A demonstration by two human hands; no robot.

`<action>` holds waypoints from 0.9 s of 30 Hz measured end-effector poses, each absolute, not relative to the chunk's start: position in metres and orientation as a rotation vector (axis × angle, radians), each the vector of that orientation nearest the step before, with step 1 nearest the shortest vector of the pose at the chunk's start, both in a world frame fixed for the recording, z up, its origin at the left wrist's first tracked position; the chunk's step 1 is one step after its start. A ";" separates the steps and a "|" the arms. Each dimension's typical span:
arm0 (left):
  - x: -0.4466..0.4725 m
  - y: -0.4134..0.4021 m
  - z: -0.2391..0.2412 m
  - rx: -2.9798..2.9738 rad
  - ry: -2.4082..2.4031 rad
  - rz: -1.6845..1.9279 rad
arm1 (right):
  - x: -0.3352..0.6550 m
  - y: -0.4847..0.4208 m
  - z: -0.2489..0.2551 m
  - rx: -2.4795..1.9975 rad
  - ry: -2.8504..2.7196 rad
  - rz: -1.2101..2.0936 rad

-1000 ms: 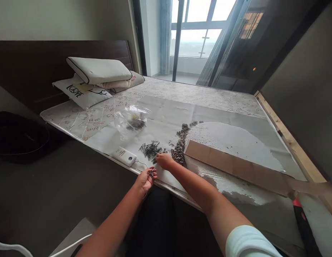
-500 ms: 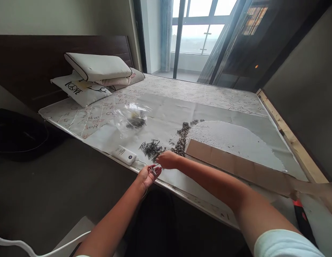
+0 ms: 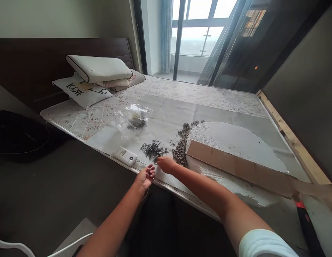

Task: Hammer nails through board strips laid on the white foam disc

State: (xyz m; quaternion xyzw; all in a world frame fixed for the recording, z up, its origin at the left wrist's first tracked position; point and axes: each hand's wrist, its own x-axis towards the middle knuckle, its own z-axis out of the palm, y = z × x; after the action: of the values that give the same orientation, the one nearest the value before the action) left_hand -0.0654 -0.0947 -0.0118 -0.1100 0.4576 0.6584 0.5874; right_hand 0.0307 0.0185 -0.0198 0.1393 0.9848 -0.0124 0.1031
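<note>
A loose pile of silvery screws (image 3: pixel 152 149) lies on the pale sheet near the bed's front edge. My right hand (image 3: pixel 165 164) is down at the near side of this pile, fingertips pinched together. Whatever is between those fingertips is hidden. Just left of it and nearer to me, my left hand (image 3: pixel 146 177) is turned palm up at the mattress edge, its fingers curled over screws that are mostly covered now. Close to the left hand lies a white power bank (image 3: pixel 125 156) with a white cable plugged in.
Small grey lumps (image 3: pixel 182 142) line a white foam sheet (image 3: pixel 230 141). Across the foam lies a brown cardboard strip (image 3: pixel 235 167). A clear plastic bag (image 3: pixel 134 119) with dark contents sits behind the screws. Pillows (image 3: pixel 101 69) are stacked by the headboard; a red-and-black handle (image 3: pixel 305 221) shows at right.
My left hand's fingers have curled in over the screws that showed in its palm, and it has drawn slightly left. My right hand has moved slightly down and stays by the pile.
</note>
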 end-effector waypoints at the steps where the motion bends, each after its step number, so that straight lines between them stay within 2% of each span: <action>1: -0.066 -0.095 -0.011 -0.255 1.060 1.531 | 0.027 0.017 -0.023 0.425 2.888 -0.026; 7: -0.068 -0.095 -0.011 -0.319 1.107 1.509 | 0.022 0.024 -0.017 0.439 2.893 0.009; 17: -0.058 -0.082 -0.008 -0.280 1.027 1.446 | 0.046 0.004 0.015 -0.065 3.056 -0.055; 27: -0.072 -0.102 -0.007 -0.239 1.126 1.570 | 0.032 0.036 -0.031 0.388 3.025 -0.037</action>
State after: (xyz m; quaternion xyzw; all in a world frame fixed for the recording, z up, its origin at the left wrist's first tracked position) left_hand -0.0723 -0.1023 -0.0066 -0.1016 0.4783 0.6667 0.5625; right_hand 0.0325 0.0364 -0.0314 0.1272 0.9907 -0.0120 0.0459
